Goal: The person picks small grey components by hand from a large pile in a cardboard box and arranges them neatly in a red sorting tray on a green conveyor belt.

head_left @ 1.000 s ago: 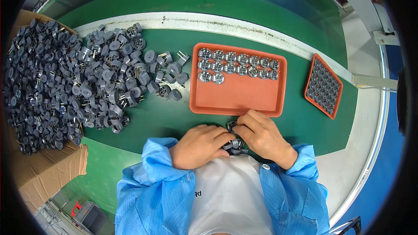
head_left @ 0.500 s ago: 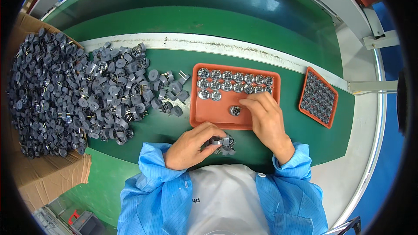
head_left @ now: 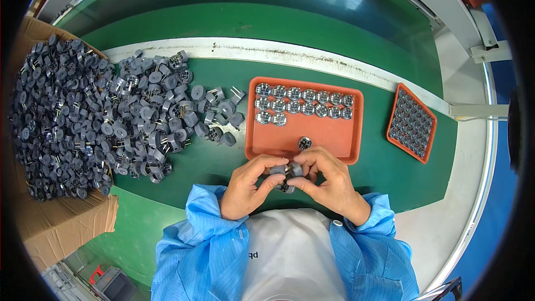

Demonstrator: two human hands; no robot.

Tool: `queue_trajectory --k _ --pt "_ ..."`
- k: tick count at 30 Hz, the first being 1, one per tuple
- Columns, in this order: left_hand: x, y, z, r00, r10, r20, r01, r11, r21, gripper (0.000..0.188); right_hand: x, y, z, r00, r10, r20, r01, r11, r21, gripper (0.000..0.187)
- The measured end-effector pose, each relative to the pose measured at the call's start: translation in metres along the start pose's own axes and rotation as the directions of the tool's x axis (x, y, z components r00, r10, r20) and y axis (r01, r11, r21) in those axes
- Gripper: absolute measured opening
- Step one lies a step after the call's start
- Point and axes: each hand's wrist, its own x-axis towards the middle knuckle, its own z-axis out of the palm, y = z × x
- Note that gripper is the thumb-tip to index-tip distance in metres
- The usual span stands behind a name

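My left hand (head_left: 249,187) pinches a dark grey, round buzzer (head_left: 277,170) just off the near edge of an orange tray (head_left: 334,140). Opposite it, my right hand (head_left: 333,185) closes thumb and fingers on another grey buzzer (head_left: 296,169). The two pieces nearly meet, with pins between them; fingers partly hide both. Below the fingertips, more buzzers (head_left: 286,188) show on the green table. Inside the tray, several buzzers (head_left: 293,93) sit in rows with their undersides up. One buzzer (head_left: 304,143) lies apart from the rows, by my right fingertips.
A large heap of grey buzzers (head_left: 146,114) spills from a cardboard box (head_left: 72,228) on the left. A smaller orange tray (head_left: 427,155), filled with rows of parts, lies at the right. Beyond the table runs a white rail (head_left: 245,48) beside a green belt (head_left: 234,17).
My right hand has come from the tray toward my left hand and now grips a buzzer there. The loose buzzer in the tray has been let go.
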Motion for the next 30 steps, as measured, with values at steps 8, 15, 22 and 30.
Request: queue_trajectory --k 8,15,22,30 --pt "-0.001 0.007 -0.006 0.999 0.035 -0.023 -0.035 0.999 0.000 0.030 -0.013 0.005 0.002 1.000 0.006 0.030 -0.005 0.999 -0.031 0.030" --pt "0.021 0.015 -0.005 0.964 0.255 -0.070 -0.221 0.922 0.317 0.038 -0.009 0.003 -0.002 0.991 -0.057 0.120 0.071 0.991 -0.115 0.032" --pt "0.015 0.008 -0.007 0.989 0.116 0.089 -0.137 0.948 0.287 0.037 -0.009 0.012 -0.008 0.993 -0.097 -0.062 0.089 0.988 -0.123 0.029" --pt "0.016 0.000 -0.001 0.916 0.273 0.294 -0.386 0.798 0.463 0.031 0.007 0.041 -0.027 0.975 0.059 -0.213 -0.095 0.982 -0.163 0.018"
